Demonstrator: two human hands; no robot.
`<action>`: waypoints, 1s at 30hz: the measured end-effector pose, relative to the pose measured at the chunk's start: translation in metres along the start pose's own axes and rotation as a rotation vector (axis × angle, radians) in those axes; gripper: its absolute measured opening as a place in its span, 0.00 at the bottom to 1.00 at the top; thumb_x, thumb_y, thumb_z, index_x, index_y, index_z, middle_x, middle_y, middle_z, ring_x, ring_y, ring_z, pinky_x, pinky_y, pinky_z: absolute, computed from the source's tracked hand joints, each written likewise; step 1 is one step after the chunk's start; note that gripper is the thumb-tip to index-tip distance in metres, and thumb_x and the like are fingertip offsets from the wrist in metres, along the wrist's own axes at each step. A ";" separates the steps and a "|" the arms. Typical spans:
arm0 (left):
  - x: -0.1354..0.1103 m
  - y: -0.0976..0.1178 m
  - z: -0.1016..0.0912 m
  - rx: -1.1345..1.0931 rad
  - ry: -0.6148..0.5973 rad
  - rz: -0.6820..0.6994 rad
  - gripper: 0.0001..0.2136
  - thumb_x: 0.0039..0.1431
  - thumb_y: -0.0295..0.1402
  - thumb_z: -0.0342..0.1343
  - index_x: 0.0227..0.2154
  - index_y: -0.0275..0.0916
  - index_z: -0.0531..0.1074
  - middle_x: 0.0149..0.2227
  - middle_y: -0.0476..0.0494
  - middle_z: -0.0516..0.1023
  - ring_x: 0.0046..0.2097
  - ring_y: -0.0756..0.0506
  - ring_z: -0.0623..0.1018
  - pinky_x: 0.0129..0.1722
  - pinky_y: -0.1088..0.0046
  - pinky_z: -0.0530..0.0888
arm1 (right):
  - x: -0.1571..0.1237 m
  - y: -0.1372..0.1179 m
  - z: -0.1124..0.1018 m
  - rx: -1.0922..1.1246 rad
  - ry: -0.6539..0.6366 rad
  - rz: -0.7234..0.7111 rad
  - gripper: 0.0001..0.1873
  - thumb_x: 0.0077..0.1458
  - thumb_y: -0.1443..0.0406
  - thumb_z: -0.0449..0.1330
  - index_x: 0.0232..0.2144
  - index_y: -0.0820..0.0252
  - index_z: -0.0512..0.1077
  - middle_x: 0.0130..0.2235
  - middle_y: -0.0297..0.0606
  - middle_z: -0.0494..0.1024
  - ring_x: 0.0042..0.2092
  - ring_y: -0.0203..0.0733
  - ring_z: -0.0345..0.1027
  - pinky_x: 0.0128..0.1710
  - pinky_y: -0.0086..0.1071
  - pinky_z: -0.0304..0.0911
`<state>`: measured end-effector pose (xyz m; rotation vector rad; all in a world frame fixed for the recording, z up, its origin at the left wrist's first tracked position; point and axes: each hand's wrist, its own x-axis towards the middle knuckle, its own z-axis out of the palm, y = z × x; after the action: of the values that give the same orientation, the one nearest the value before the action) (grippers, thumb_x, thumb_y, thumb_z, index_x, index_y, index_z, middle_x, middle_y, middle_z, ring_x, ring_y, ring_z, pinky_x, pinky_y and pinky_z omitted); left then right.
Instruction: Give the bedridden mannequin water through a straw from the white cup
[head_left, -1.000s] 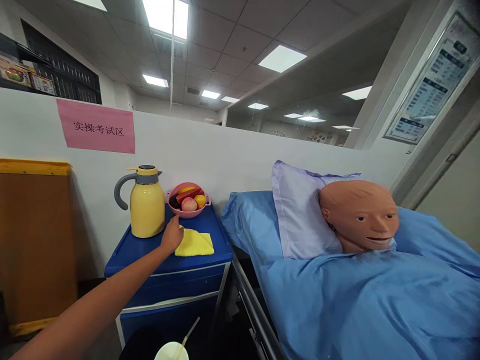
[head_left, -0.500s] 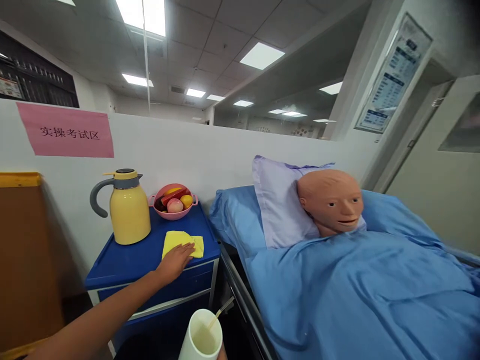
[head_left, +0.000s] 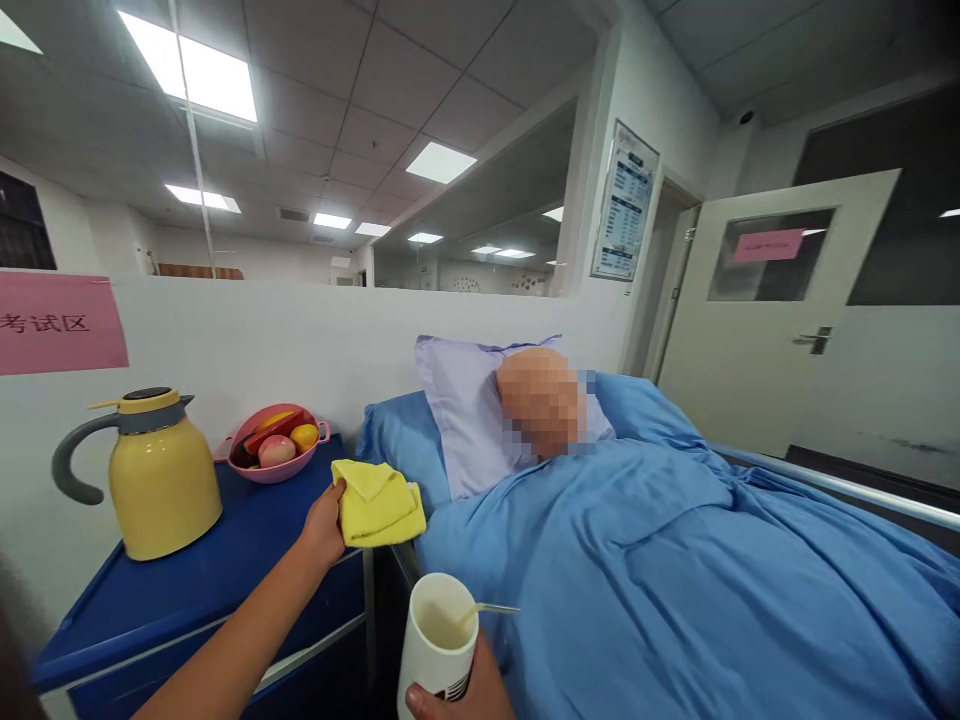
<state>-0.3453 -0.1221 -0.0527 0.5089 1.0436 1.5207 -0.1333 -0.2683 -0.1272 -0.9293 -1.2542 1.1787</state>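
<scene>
My left hand (head_left: 325, 524) is closed on the left edge of a folded yellow cloth (head_left: 381, 508), which is held up off the cabinet near the bed's edge. At the bottom of the view my right hand (head_left: 472, 690) is wrapped round a white cup (head_left: 439, 640), its thumb in front. A pale bent straw (head_left: 487, 607) leans out of the cup to the right. Behind the cloth stands a blue bedside cabinet (head_left: 247, 535). A mannequin head (head_left: 536, 400) rests on a lilac pillow (head_left: 465, 425) in the bed.
On the cabinet stand a yellow thermos jug (head_left: 161, 490) with a grey handle and a pink basket (head_left: 255, 468) of fruit. A blue quilt (head_left: 675, 580) covers the bed. A metal bed rail (head_left: 840, 487) runs along the far side, and a door (head_left: 765, 330) stands beyond it.
My left hand has gripped the cloth and lifted it off the cabinet, rightward toward the bed. The cup in my right hand has come up further into view. The view has turned right.
</scene>
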 end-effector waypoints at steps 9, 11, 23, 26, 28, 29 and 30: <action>-0.016 -0.029 0.100 -0.195 -0.170 -0.268 0.20 0.65 0.38 0.49 0.56 0.32 0.65 0.40 0.35 0.82 0.36 0.37 0.83 0.39 0.57 0.80 | 0.050 -0.069 -0.112 -0.288 -0.017 -0.220 0.17 0.39 0.55 0.67 0.31 0.59 0.74 0.32 0.40 0.76 0.33 0.46 0.67 0.36 0.37 0.65; -0.017 -0.035 0.120 -0.199 -0.213 -0.251 0.22 0.62 0.37 0.55 0.56 0.32 0.66 0.41 0.35 0.82 0.36 0.37 0.83 0.36 0.61 0.81 | 0.063 -0.074 -0.136 -0.274 -0.012 -0.210 0.21 0.40 0.53 0.67 0.35 0.59 0.75 0.34 0.42 0.77 0.35 0.48 0.68 0.37 0.38 0.65; -0.012 -0.072 0.224 -0.226 -0.365 -0.246 0.20 0.58 0.28 0.58 0.54 0.37 0.68 0.45 0.34 0.81 0.43 0.34 0.82 0.42 0.59 0.80 | 0.135 -0.058 -0.240 -0.186 0.127 -0.177 0.40 0.38 0.39 0.65 0.44 0.62 0.73 0.36 0.46 0.78 0.37 0.51 0.70 0.40 0.42 0.65; -0.006 -0.081 0.237 -0.238 -0.335 -0.238 0.19 0.60 0.29 0.57 0.55 0.39 0.67 0.46 0.36 0.81 0.44 0.35 0.82 0.43 0.59 0.80 | 0.150 -0.064 -0.246 -0.104 -0.023 -0.122 0.41 0.37 0.38 0.65 0.45 0.62 0.72 0.37 0.46 0.78 0.37 0.51 0.71 0.37 0.40 0.66; 0.001 -0.088 0.242 -0.250 -0.311 -0.244 0.20 0.60 0.30 0.56 0.55 0.39 0.67 0.47 0.36 0.80 0.45 0.35 0.81 0.43 0.59 0.80 | 0.160 -0.066 -0.249 -0.051 -0.107 -0.066 0.41 0.36 0.38 0.66 0.44 0.61 0.73 0.35 0.46 0.78 0.35 0.50 0.71 0.35 0.39 0.66; 0.004 -0.092 0.244 -0.263 -0.304 -0.251 0.20 0.60 0.31 0.56 0.56 0.38 0.67 0.48 0.35 0.80 0.45 0.35 0.81 0.44 0.58 0.80 | 0.165 -0.065 -0.250 -0.026 -0.131 -0.040 0.41 0.36 0.38 0.66 0.44 0.61 0.73 0.33 0.45 0.78 0.34 0.50 0.72 0.34 0.39 0.67; 0.008 -0.095 0.246 -0.279 -0.297 -0.258 0.21 0.60 0.31 0.56 0.56 0.38 0.66 0.48 0.35 0.80 0.46 0.34 0.80 0.45 0.58 0.79 | 0.171 -0.064 -0.251 0.000 -0.150 -0.017 0.41 0.35 0.39 0.67 0.43 0.61 0.73 0.32 0.45 0.78 0.33 0.50 0.72 0.33 0.39 0.67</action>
<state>-0.0990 -0.0395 -0.0087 0.3740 0.6281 1.2882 0.1131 -0.0907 -0.0615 -0.8404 -1.3789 1.2536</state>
